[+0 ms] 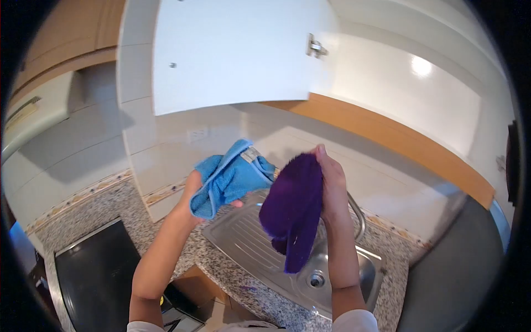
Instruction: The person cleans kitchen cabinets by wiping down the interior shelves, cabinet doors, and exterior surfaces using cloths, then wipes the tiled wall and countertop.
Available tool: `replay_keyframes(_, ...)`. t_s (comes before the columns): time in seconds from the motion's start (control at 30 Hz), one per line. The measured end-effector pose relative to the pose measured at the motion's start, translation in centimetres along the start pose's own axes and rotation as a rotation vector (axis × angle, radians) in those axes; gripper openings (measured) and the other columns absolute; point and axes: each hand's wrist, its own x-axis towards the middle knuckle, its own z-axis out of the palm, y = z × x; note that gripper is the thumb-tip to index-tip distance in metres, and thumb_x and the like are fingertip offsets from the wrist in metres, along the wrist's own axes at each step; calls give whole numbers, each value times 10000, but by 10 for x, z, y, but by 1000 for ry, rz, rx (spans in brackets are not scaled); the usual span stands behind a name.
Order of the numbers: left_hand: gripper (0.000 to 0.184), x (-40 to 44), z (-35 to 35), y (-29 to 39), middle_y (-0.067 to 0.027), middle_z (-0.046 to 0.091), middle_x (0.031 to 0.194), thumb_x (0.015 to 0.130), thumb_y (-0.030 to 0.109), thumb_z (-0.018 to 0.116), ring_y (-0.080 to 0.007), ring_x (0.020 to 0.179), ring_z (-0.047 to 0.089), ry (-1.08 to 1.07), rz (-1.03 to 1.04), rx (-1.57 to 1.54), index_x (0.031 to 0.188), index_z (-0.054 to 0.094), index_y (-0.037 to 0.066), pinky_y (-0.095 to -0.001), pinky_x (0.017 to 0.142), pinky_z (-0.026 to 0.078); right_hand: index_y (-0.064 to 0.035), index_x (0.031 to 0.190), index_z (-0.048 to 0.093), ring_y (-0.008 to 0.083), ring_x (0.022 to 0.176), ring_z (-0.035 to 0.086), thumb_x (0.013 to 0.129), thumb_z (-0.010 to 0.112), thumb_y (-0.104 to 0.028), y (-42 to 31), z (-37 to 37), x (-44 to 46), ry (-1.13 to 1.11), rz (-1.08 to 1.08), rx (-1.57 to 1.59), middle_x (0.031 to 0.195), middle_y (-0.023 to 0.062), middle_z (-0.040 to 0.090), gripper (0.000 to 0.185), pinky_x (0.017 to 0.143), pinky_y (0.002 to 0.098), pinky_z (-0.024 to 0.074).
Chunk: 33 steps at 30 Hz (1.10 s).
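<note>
My left hand [194, 191] is closed on a light blue cleaning cloth [229, 176], bunched up, with a pale label near its top corner. A dark purple cloth [293, 196] hangs folded from my right hand [333, 185], whose fingers are mostly hidden behind it. Both cloths are held up side by side above the steel sink [251, 232], a small gap between them. The purple one droops lower, its narrow end over the edge of the basin.
Above stands an open white cabinet door [232, 52], its cabinet [409, 83] to the right. A faucet [358, 216] rises behind my right forearm. Granite counter [232, 276] surrounds the sink. A black cooktop [97, 271] lies left, a dark grey appliance [462, 265] right.
</note>
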Motion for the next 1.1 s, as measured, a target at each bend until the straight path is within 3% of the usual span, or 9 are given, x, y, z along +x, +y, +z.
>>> replay_keyframes(0.1, 446, 15, 6, -18, -246, 580, 1057, 931, 322, 323, -384, 837, 631, -100, -82, -95, 1197, 441, -16, -431, 534, 579, -43, 831, 588, 137, 638, 578, 916, 489, -407, 8, -24, 5, 70, 222, 369, 710, 44, 596, 387, 594, 276, 487)
replay_keyframes(0.33, 390, 23, 23, -30, -230, 592, 1032, 920, 282, 351, -360, 825, 636, -201, -154, -86, 1164, 475, 4, -448, 562, 565, -44, 900, 584, 117, 640, 571, 892, 536, -259, -12, -44, -20, 189, 218, 496, 706, 18, 581, 220, 600, 258, 474)
replay_keyframes(0.4, 366, 23, 29, -29, -215, 597, 1009, 916, 268, 359, -352, 818, 637, -178, -166, -80, 1147, 486, 15, -449, 562, 565, -56, 946, 616, 84, 612, 552, 845, 583, -182, -13, -51, -24, -21, -24, 239, 694, 5, 592, 166, 587, 240, 464)
replay_keyframes(0.57, 293, 33, 39, -33, -160, 602, 936, 907, 221, 386, -307, 824, 639, -146, -65, -26, 1105, 507, 41, -475, 550, 565, -35, 998, 655, 33, 574, 449, 795, 661, -143, -40, 3, -45, -131, -105, -537, 636, -8, 563, 230, 529, 212, 364)
replay_keyframes(0.6, 269, 32, 44, -32, -134, 601, 912, 908, 196, 397, -255, 816, 632, -133, 5, 53, 1090, 511, 34, -427, 577, 560, -21, 974, 657, 16, 537, 355, 788, 669, -120, -40, 13, -47, -102, -135, -593, 580, -56, 489, 211, 492, 199, 298)
replay_keyframes(0.7, 225, 41, 45, -44, -86, 595, 869, 909, 152, 419, -152, 782, 598, -126, 201, 183, 1058, 522, 19, -318, 621, 522, -17, 939, 661, 16, 550, 402, 780, 690, -121, -33, 17, -43, -48, -248, -898, 608, -40, 535, 193, 511, 195, 338)
replay_keyframes(0.83, 186, 37, 53, -49, -28, 571, 814, 910, 103, 431, -63, 698, 509, -144, 329, 170, 1027, 536, 4, -193, 632, 415, 4, 882, 658, 18, 578, 466, 793, 670, -96, -17, 4, -38, -4, -174, -808, 647, -17, 583, 134, 543, 179, 382)
replay_keyframes(0.9, 186, 42, 51, -53, -23, 564, 807, 908, 100, 432, -61, 692, 502, -166, 341, 164, 1026, 538, 4, -196, 625, 414, 12, 860, 646, 62, 583, 550, 796, 663, -116, -20, -7, -41, 51, -208, -578, 679, 41, 632, 144, 532, 216, 432)
replay_keyframes(1.1, 180, 51, 49, -69, -7, 558, 795, 890, 111, 470, -54, 693, 492, -217, 370, 294, 1019, 548, 13, -195, 634, 407, 15, 840, 639, 34, 583, 535, 812, 658, -89, -50, -42, -52, 281, -208, -308, 690, 10, 620, 109, 532, 165, 416)
